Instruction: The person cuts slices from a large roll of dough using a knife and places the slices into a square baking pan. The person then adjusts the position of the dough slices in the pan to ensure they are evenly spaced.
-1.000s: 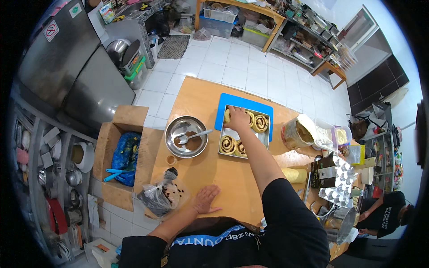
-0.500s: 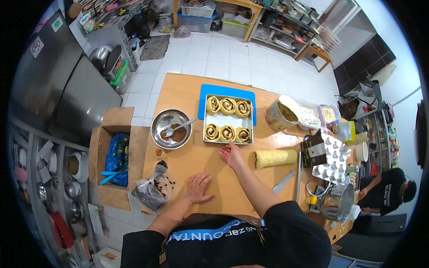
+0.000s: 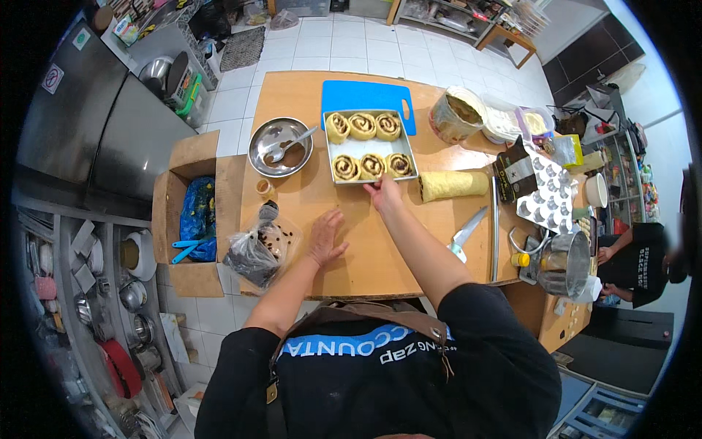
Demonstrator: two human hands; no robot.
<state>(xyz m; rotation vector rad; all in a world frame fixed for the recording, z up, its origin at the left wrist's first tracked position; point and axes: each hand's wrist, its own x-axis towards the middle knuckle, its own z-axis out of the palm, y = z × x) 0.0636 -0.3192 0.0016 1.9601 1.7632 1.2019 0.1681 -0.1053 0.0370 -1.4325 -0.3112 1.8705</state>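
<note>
A rectangular metal baking pan (image 3: 368, 143) holds two rows of raw swirl rolls with a dark filling, such as this roll (image 3: 361, 126). It partly overlaps a blue cutting board (image 3: 369, 94). My right hand (image 3: 385, 193) grips the pan's near rim, fingers partly hidden under the edge. My left hand (image 3: 327, 238) rests on the wooden table with fingers spread, holding nothing. Beside it lies a clear plastic bag of dark bits (image 3: 257, 256). An uncut dough log (image 3: 455, 186) sits to the right, with a knife (image 3: 468, 228) nearer me.
At left stand a steel bowl (image 3: 261, 159) with a spoon and brown powder, and a cardboard box (image 3: 228, 197). Along the right are a metal rod (image 3: 495, 241), an egg tray (image 3: 546, 192), a large tub (image 3: 444, 121) and a mixer bowl (image 3: 564, 267). Another person (image 3: 643, 256) works at far right.
My right hand has closed on the pan's near rim, and the pan has shifted slightly toward me relative to the blue board. The whole view has tilted, moving the table upward in the picture.
</note>
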